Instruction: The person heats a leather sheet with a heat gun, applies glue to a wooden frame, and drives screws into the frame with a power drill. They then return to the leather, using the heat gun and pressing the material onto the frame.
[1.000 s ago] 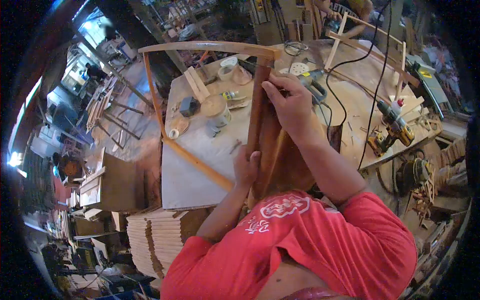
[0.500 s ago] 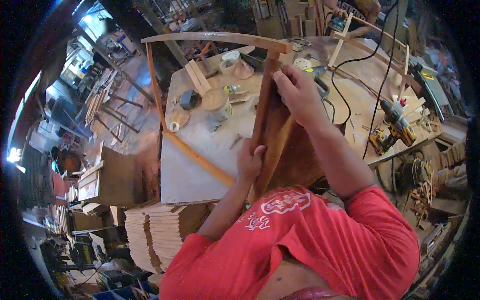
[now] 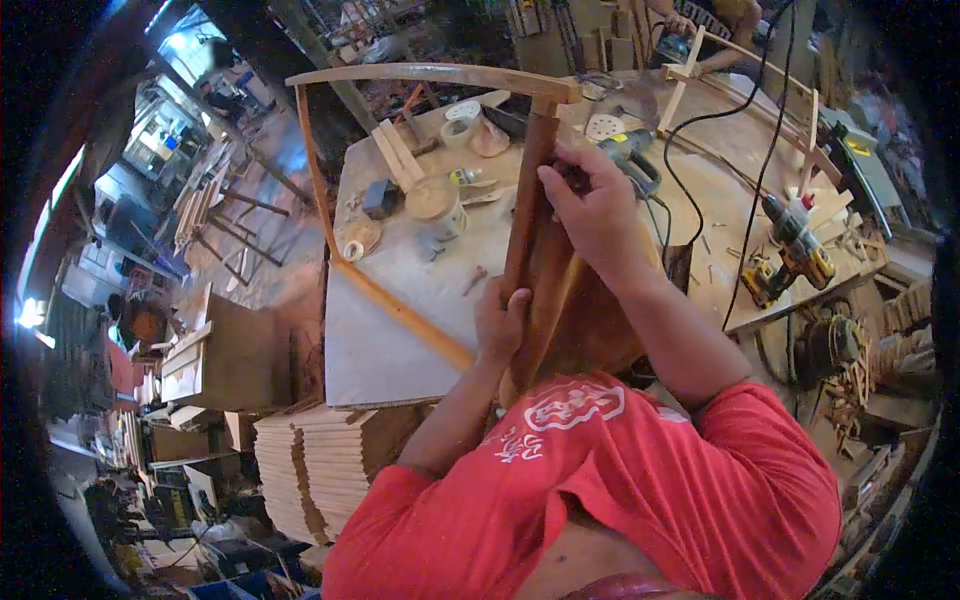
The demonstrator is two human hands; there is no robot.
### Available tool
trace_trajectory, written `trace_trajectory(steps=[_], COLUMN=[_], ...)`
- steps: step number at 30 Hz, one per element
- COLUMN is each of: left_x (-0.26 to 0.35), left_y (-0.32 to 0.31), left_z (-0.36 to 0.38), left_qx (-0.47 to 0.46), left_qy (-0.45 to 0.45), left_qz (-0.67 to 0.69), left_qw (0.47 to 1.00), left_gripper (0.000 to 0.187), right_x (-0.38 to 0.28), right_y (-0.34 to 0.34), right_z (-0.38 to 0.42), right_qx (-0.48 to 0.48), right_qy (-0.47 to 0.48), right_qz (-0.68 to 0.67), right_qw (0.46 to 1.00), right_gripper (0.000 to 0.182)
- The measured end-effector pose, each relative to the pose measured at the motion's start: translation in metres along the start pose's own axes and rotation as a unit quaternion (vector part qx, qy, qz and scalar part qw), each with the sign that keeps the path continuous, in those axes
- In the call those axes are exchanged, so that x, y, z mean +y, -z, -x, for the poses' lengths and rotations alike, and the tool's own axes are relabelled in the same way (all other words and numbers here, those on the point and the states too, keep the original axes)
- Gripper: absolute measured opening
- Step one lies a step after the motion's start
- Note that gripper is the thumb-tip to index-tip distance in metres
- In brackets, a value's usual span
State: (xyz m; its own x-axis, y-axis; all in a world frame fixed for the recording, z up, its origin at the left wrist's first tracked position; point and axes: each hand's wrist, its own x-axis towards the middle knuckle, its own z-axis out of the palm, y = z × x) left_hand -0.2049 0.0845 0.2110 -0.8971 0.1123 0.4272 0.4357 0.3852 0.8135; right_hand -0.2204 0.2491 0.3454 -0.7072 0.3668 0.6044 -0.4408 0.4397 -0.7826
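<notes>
A wooden frame [image 3: 400, 318] with a curved top rail [image 3: 430, 73] stands tilted in front of me over the table. My left hand [image 3: 499, 325] is wrapped round its darker, flat-sided post [image 3: 528, 210], low down. Higher up, my right hand [image 3: 600, 205] is at the post's right edge, fingers curled and thumb close to the wood. Whatever lies between those fingertips is too small or hidden to make out. To the right of the post, a broad brown wooden panel [image 3: 590, 310] leans close to my body.
On the worktable [image 3: 375, 350] stand a tub [image 3: 435, 205], tape rolls and wood strips. A cordless drill [image 3: 795, 250] and a corded power tool [image 3: 630, 150] lie to the right, with hanging black cables. Another person's hand [image 3: 680, 25] works beyond. Stacked boards [image 3: 320, 465] stand below left.
My right hand has slid a little down along the post, and its fingers have opened slightly away from the top joint. My left hand keeps its grip; the frame has barely shifted.
</notes>
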Motion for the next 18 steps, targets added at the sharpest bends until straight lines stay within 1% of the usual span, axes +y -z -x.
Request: trace_trajectory(steps=[1, 3, 5, 7, 8, 11, 13, 14, 16, 17, 18], left_x=[0.000, 0.002, 0.001, -0.001, -0.002, -0.001, -0.006, -0.009, -0.012, -0.012, -0.010], left_y=[-0.001, -0.001, 0.000, 0.000, 0.000, 0.000, -0.003, -0.005, -0.006, -0.005, -0.004], left_z=[-0.001, -0.002, -0.003, -0.004, -0.005, -0.006, -0.007, -0.007, -0.007, -0.007, -0.008], left_qx=[0.008, 0.012, -0.001, -0.007, -0.009, -0.021, -0.024, -0.025, -0.027, -0.028, -0.027], left_qy=[-0.012, -0.024, 0.000, -0.008, -0.015, -0.006, -0.013, -0.019, -0.021, -0.023, -0.022], left_qz=[0.013, 0.026, 0.020, 0.027, 0.035, 0.010, 0.009, 0.007, 0.004, 0.001, 0.000], left_qw=[1.000, 0.999, 1.000, 1.000, 0.999, 1.000, 1.000, 0.999, 0.999, 0.999, 0.999], left_gripper=[0.018, 0.017, 0.017, 0.018, 0.019, 0.022, 0.023, 0.024, 0.023, 0.023, 0.023], right_x=[0.005, 0.009, 0.008, 0.003, -0.002, -0.009, -0.006, -0.006, -0.006, -0.005, -0.005], right_y=[-0.002, -0.006, -0.007, -0.005, -0.002, 0.004, 0.006, 0.007, 0.007, 0.008, 0.009], right_z=[0.000, 0.002, 0.001, -0.003, -0.006, -0.012, -0.016, -0.017, -0.017, -0.018, -0.018], right_qx=[0.009, 0.027, 0.045, 0.029, 0.032, 0.015, 0.000, 0.000, -0.038, -0.040, -0.066], right_qy=[0.017, 0.017, 0.018, -0.021, -0.022, 0.004, 0.065, 0.065, 0.024, 0.024, -0.010], right_qz=[0.054, 0.039, 0.024, 0.031, 0.032, 0.039, 0.087, 0.088, 0.057, 0.055, 0.049], right_qw=[0.998, 0.999, 0.999, 0.999, 0.999, 0.999, 0.994, 0.994, 0.997, 0.997, 0.997], right_gripper=[0.021, 0.019, 0.017, 0.018, 0.018, 0.021, 0.023, 0.023, 0.023, 0.023, 0.022])
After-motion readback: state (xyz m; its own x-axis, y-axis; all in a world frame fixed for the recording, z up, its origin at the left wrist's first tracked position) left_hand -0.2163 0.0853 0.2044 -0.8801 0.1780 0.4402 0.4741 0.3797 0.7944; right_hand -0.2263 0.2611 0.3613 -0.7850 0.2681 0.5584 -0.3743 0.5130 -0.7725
